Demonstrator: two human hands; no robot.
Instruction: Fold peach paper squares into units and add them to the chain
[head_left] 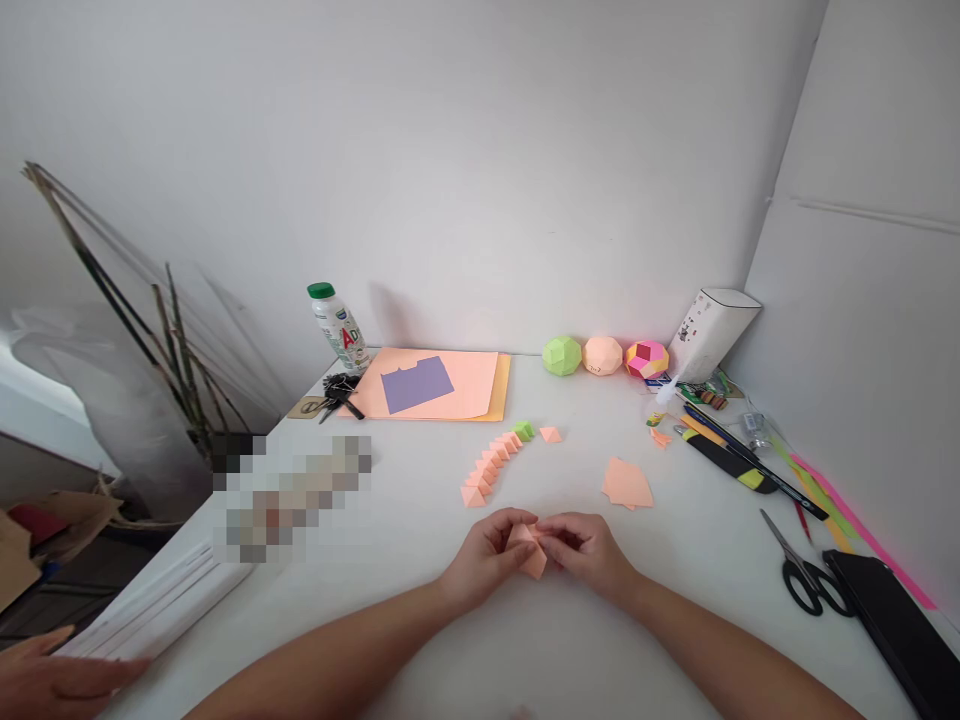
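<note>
Between my two hands is a small peach paper piece, partly folded. My left hand pinches its left side with thumb and fingers. On the right, my right hand grips the piece's other edge, its fingertips partly hiding the paper. Just beyond my hands, a curved row of folded peach paper pieces leads up to a green folded piece. One loose peach folded piece lies to the right of that. Flat peach paper pieces rest in a small pile right of my hands.
Faceted paper balls line the wall. Peach sheets, a bottle and keys sit back left. Scissors, a cutter and a black phone-like object lie right. Another person's hand is at lower left.
</note>
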